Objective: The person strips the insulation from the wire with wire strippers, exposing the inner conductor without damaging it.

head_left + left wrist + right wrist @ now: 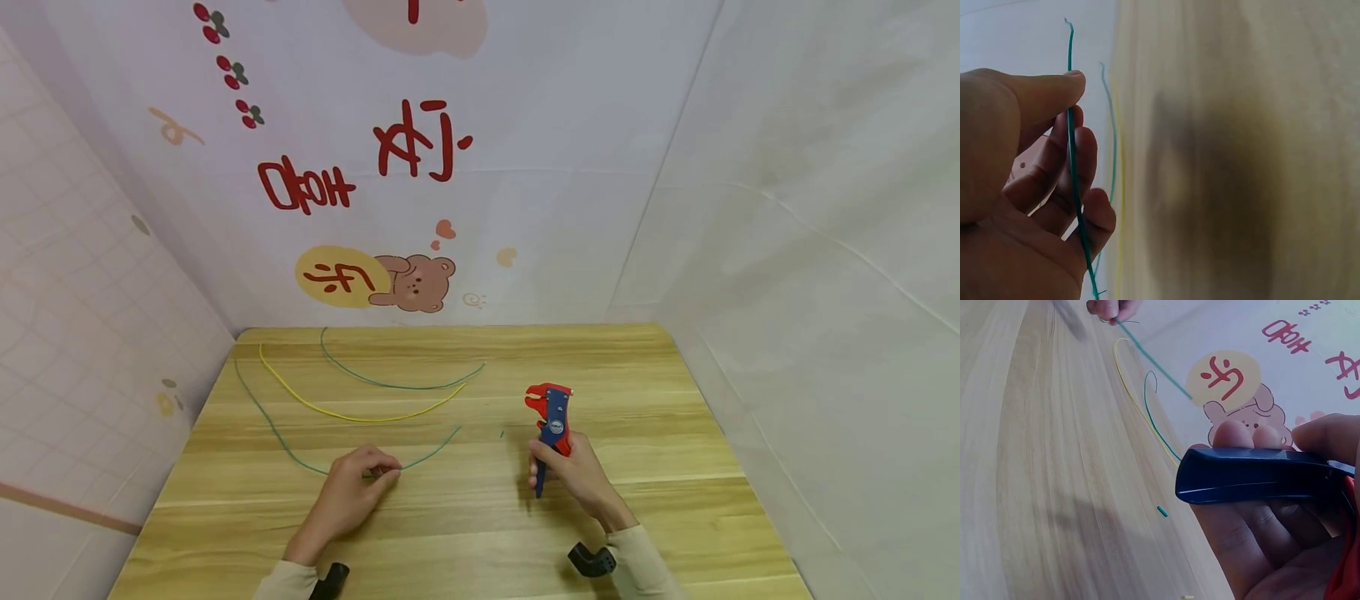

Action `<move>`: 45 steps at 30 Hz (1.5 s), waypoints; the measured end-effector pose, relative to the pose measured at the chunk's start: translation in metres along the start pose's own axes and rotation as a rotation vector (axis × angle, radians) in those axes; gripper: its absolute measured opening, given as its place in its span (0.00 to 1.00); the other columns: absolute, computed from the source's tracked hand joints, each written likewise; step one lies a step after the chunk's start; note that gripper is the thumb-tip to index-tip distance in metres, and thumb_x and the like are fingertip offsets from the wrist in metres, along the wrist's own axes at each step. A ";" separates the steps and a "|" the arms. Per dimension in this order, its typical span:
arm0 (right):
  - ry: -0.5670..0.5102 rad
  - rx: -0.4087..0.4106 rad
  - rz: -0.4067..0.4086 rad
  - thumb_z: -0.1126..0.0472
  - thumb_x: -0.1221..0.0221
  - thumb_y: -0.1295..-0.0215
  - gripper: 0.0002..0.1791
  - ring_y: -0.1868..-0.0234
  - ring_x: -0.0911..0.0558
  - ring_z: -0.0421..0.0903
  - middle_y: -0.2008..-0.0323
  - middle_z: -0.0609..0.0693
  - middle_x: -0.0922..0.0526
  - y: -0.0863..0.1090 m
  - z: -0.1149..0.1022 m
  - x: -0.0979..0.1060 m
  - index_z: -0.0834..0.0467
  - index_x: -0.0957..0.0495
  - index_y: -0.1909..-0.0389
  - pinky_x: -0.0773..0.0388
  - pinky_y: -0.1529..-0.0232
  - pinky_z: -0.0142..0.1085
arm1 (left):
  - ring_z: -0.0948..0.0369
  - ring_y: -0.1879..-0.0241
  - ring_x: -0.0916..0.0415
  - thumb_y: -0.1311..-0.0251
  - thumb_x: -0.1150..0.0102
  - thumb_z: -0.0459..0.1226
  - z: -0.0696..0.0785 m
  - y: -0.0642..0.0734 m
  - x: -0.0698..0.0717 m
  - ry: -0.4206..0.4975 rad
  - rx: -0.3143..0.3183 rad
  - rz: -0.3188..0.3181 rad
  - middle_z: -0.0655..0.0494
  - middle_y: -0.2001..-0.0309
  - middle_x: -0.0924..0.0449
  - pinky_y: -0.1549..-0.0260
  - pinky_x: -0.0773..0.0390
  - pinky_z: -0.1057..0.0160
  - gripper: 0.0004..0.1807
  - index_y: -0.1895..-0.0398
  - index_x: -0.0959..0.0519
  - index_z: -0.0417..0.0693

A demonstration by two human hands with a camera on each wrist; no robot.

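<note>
My left hand point(351, 490) pinches a thin green wire point(1074, 162) between thumb and fingers. One end of this wire sticks out to the right past the fingertips, and the rest curves away to the far left. On the right, my right hand point(583, 477) grips the handles of a red and blue wire stripper point(557, 410), its red jaws pointing away from me. A blue handle point(1241, 475) lies across the fingers in the right wrist view. A gap separates the wire's free end from the tool.
Farther back on the wooden table point(465, 533) lie a curved yellow wire point(360, 418) and a second green wire point(405, 387). A short green scrap point(1162, 511) and a pale yellow bit point(1188, 597) lie loose. Printed fabric walls stand at the back and sides.
</note>
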State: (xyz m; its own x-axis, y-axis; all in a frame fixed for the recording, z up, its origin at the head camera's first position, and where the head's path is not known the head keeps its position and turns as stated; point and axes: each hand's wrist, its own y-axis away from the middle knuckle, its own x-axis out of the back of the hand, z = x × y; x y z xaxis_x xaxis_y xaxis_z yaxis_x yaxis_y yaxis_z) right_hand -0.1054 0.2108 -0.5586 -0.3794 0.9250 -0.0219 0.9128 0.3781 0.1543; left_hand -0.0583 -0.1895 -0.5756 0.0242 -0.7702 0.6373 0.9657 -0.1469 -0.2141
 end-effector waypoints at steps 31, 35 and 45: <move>-0.003 -0.002 0.074 0.56 0.37 0.13 0.29 0.63 0.06 0.50 0.60 0.62 0.11 0.002 0.005 0.006 0.81 0.31 0.39 0.05 0.53 0.47 | 0.61 0.60 0.14 0.38 0.17 0.31 -0.015 -0.015 -0.026 -0.106 0.003 0.057 0.67 0.63 0.10 0.51 0.19 0.54 0.09 0.64 0.06 0.57; 0.020 -0.008 0.104 0.56 0.35 0.15 0.27 0.63 0.05 0.56 0.57 0.73 0.13 0.002 0.006 0.010 0.79 0.28 0.40 0.05 0.55 0.48 | 0.60 0.59 0.13 0.37 0.17 0.32 -0.016 -0.017 -0.028 -0.111 0.034 0.035 0.66 0.63 0.10 0.50 0.22 0.53 0.09 0.64 0.06 0.58; 0.090 -0.050 0.215 0.58 0.33 0.17 0.20 0.63 0.05 0.61 0.58 0.72 0.11 -0.001 0.009 0.022 0.69 0.24 0.39 0.05 0.57 0.47 | 0.61 0.62 0.14 0.38 0.17 0.31 -0.013 -0.024 -0.029 -0.122 0.037 0.039 0.65 0.65 0.10 0.54 0.22 0.59 0.09 0.66 0.07 0.56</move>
State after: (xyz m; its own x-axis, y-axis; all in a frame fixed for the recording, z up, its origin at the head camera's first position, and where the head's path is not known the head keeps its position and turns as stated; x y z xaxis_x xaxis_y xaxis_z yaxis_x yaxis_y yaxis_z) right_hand -0.1129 0.2313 -0.5679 -0.1913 0.9759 0.1048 0.9664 0.1685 0.1943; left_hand -0.0854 -0.1718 -0.5985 0.0912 -0.6932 0.7149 0.9721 -0.0937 -0.2149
